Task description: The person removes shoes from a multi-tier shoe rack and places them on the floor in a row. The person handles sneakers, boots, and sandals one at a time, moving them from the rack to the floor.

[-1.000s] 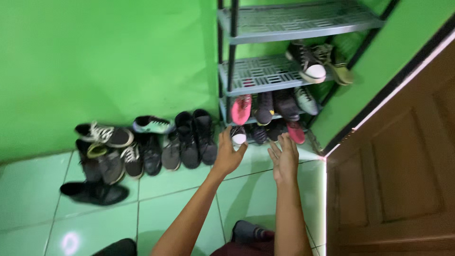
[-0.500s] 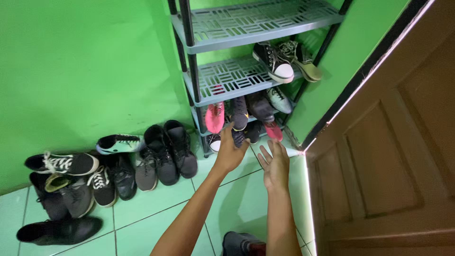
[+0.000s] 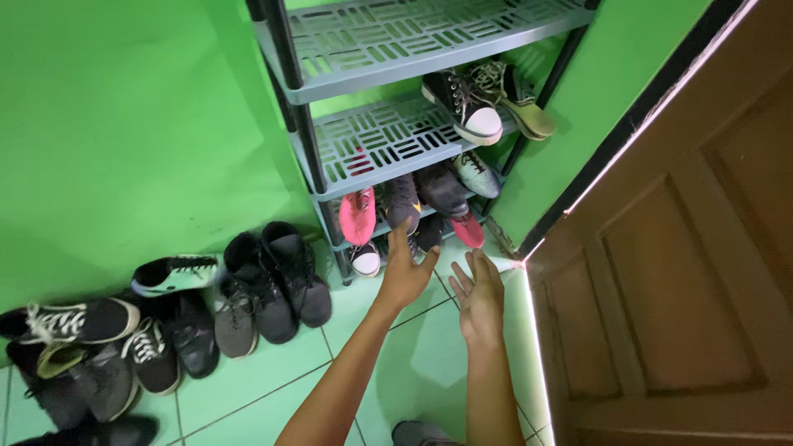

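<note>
My left hand [image 3: 405, 277] is stretched out toward the bottom of the shoe rack [image 3: 306, 157], fingers spread and curved, holding nothing. Its fingertips sit right at the dark shoe [image 3: 427, 235] on the lowest level, close enough that I cannot tell whether they touch it or only hover in front of it. My right hand [image 3: 479, 299] hangs a little lower and nearer to me, open and flat, palm turned inward, also with nothing in it, above the green tile floor [image 3: 273, 376].

Compared with a second ago, both arms have come closer to the rack, and the rack has slid leftward and larger in my view, so I have leaned in and turned slightly toward it. The left hand has moved from the black-and-white sneaker [image 3: 364, 260] at the floor level across to the dark shoe beside it; the right hand has barely shifted relative to the left. Neither hand has closed in that time, so no shoe has been picked up.

On the shelf above hang a pink shoe [image 3: 357, 216] and another dark shoe [image 3: 402, 202], toes down. Higher up stand a black high-top sneaker [image 3: 462, 103] and an olive shoe [image 3: 520, 103]. A row of dark shoes [image 3: 273, 281] lies along the green wall [image 3: 124, 124] to my left, and a brown door [image 3: 677, 272] stands open on my right.
</note>
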